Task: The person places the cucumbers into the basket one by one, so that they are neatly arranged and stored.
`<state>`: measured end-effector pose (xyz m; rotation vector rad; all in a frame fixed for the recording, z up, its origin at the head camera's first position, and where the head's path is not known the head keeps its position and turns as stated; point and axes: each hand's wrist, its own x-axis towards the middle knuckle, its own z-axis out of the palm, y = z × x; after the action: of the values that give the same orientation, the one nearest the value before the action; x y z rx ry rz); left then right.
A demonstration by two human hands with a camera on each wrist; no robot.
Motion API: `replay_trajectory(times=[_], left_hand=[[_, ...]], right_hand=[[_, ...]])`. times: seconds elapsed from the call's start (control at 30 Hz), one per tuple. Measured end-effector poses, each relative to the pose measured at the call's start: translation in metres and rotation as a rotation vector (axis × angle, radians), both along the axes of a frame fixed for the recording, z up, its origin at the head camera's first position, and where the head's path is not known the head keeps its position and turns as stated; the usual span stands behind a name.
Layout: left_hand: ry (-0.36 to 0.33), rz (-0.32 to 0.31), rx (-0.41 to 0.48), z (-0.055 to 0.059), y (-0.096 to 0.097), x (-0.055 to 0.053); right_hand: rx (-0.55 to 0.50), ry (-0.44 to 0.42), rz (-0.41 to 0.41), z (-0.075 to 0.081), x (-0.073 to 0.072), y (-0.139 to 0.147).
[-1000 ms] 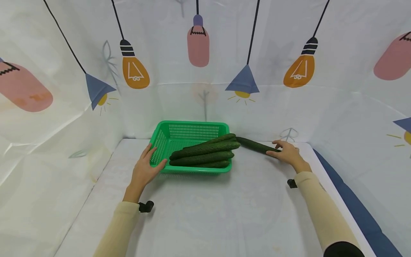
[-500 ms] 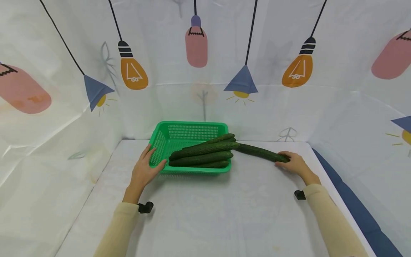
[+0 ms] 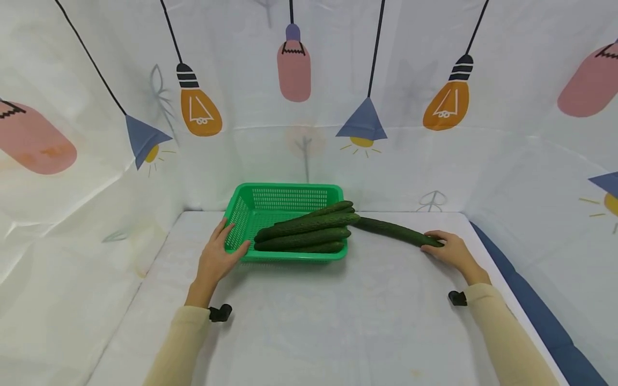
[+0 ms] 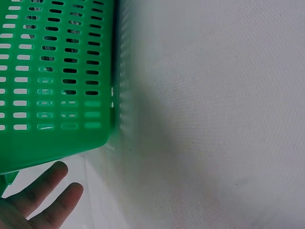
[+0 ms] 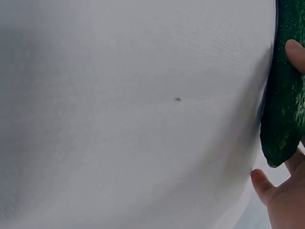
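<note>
A green plastic basket (image 3: 294, 255) sits at the back of the table, with several dark green cucumbers (image 3: 309, 237) lying in its right half. My left hand (image 3: 216, 261) rests at the basket's front left corner, thumb and fingers spread and touching the rim; two fairly straight fingers (image 4: 40, 193) show beside the basket in the left wrist view. To the basket's right, one more cucumber (image 3: 393, 231) lies slanted on the table, its left end at the basket's right side. My right hand (image 3: 451, 252) holds that cucumber's right end; in the right wrist view a fingertip (image 5: 296, 55) lies on it.
A white cloth covers the table (image 3: 328, 321). Behind stands a white curtain (image 3: 260, 150) printed with lamps and bulbs, close to the basket's back. Dark blue material (image 3: 526, 300) runs along the table's right edge.
My right hand has moved right and toward me, drawing the cucumber's right end along; the cucumber now lies farther to the right and nearer me. My left hand and the basket have stayed put.
</note>
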<state>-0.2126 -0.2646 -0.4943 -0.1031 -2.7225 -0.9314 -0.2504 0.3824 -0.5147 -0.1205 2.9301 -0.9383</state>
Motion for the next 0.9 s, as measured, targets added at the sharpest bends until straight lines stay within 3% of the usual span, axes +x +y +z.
replay_trajectory(times=[0.53, 0.9], left_hand=[[0.002, 0.002, -0.005, -0.001, 0.003, -0.002], [-0.001, 0.01, -0.018, 0.001, 0.0, 0.0]], right_hand=[[-0.034, 0.104, 0.016, 0.009, 0.021, -0.008], [-0.223, 0.049, 0.027, 0.011, 0.028, -0.018]])
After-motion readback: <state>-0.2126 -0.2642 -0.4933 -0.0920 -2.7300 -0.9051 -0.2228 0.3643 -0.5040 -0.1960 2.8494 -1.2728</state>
